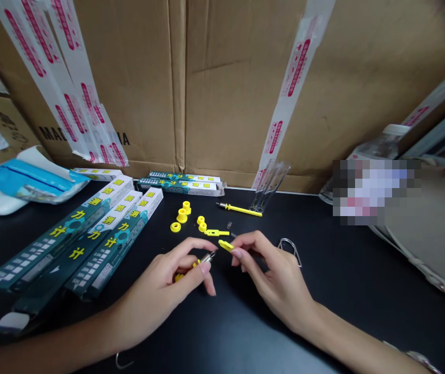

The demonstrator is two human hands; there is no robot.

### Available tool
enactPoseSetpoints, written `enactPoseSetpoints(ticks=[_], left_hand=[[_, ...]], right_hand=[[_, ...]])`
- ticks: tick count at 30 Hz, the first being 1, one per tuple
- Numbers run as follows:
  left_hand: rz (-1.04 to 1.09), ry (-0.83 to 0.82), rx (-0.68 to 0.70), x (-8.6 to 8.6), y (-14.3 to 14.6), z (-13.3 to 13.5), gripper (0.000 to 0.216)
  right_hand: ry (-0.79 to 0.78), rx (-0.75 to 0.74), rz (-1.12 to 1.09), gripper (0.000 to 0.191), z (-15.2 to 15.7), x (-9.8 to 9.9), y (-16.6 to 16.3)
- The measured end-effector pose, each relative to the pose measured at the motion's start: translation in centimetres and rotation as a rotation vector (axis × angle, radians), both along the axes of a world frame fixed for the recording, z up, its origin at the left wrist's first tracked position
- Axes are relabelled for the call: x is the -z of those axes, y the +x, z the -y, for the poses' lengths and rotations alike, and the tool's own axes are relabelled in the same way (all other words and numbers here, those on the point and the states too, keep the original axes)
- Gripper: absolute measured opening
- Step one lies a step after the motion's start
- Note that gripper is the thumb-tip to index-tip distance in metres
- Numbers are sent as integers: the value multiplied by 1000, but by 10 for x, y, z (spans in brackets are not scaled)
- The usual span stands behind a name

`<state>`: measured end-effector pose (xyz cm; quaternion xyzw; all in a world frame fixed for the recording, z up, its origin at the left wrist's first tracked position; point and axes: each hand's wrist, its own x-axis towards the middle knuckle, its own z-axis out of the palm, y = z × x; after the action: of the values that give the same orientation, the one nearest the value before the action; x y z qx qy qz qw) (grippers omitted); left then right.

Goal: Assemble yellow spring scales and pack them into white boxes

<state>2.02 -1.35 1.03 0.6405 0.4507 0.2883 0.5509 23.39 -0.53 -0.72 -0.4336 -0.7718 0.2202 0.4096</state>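
My left hand (163, 278) is closed, pinching a small metal cylinder (205, 258) with a dark tip between thumb and fingers. Bits of yellow plastic (179, 278) show behind and among those fingers, their shape mostly hidden. Facing it, my right hand (274, 272) grips a slim yellow plastic piece (226, 245) by one end, its free end pointing left, apart from the metal cylinder. Just beyond the hands lie a slotted yellow strip (217, 232), two tiny springs (229, 225), small yellow caps (202, 227), flanged yellow bushings (182, 215) and a yellow ring (175, 227).
Farther back are a yellow rod (244, 210) with a metal end and clear tubes (269, 189). A bent wire hook (292, 250) lies behind my right hand. Printed boxes (101, 234) fill the left; a bottle (386, 143) and bag (425, 223) stand right; cartons (222, 93) wall the back.
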Motion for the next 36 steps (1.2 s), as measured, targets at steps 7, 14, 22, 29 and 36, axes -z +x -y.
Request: enactPoseSetpoints(ticks=[7, 14, 22, 29, 36], left_hand=[[139, -82, 7, 1, 1, 0, 29], [100, -50, 24, 2, 1, -1, 24], [32, -30, 27, 2, 0, 0, 35], [107, -103, 82, 7, -1, -1, 33], [34, -204, 27, 5, -2, -2, 30]], right_hand=[[24, -30, 32, 23, 1, -2, 0], [98, -68, 18, 25, 0, 1, 1], [72, -168, 28, 23, 0, 2, 2], [78, -226, 34, 23, 1, 2, 1], [145, -269, 24, 23, 2, 3, 0]])
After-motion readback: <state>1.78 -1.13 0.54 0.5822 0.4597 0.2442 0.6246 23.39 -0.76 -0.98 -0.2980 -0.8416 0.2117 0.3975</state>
